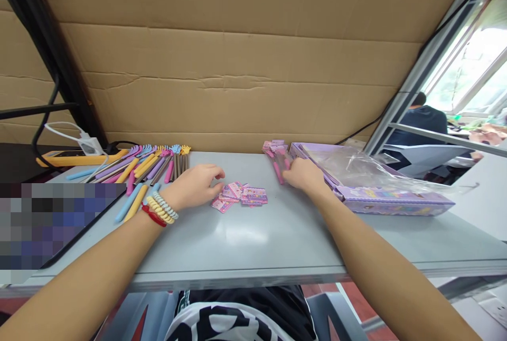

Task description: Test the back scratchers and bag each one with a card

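Observation:
My left hand [200,185] hovers with fingers curved and apart at the left edge of a loose pile of small pink printed cards [237,193]. Nothing shows between its thumb and fingers. Farther right, my right hand [304,174] has its fingers closed at the lower end of pink back scratchers [277,164] with pink cards at their far ends. The fingertips are partly hidden, but they seem to pinch one handle. Left of my left hand lies a row of back scratchers [150,164] in blue, yellow, purple and pink, their claw-shaped heads pointing away.
A purple printed box [396,204] with clear plastic film [356,167] stands at right. A blurred-out screen [51,230], a white charger [90,144] and cables occupy the left. Cardboard [245,61] walls the back. Beyond the metal frame sits another person [423,119].

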Tool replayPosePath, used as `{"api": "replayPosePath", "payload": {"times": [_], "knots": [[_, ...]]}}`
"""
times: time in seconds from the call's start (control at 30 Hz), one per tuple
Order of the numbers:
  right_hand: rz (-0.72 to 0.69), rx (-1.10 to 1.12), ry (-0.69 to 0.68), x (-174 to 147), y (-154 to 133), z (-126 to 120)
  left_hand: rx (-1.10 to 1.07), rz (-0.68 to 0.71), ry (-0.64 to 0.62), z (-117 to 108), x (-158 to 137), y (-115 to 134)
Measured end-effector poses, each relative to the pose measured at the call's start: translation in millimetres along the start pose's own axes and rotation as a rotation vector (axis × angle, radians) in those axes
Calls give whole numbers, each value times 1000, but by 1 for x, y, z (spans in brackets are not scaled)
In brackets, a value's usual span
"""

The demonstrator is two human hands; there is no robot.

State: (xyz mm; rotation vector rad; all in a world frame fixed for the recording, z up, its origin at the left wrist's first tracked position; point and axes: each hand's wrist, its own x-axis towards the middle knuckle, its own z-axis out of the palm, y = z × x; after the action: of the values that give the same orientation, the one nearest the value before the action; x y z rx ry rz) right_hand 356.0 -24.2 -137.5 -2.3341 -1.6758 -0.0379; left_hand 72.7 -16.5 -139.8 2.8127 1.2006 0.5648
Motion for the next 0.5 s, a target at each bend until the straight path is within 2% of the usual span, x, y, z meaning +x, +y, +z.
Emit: {"api": "replayPosePath", "payload": {"times": [0.13, 0.33, 0.43, 0.5], "knots": [[-8, -26, -69, -2, -1, -2, -10, -7, -10, -1, -1, 1], [-17, 45, 94, -6, 1, -19, 2, -10, -45, 0, 0, 2], [-68, 60, 188, -5, 1, -17, 10, -6, -57, 1, 0, 3], [-90, 60, 192, -2, 1, -9, 19, -3, -71, 1, 0, 3]]}}
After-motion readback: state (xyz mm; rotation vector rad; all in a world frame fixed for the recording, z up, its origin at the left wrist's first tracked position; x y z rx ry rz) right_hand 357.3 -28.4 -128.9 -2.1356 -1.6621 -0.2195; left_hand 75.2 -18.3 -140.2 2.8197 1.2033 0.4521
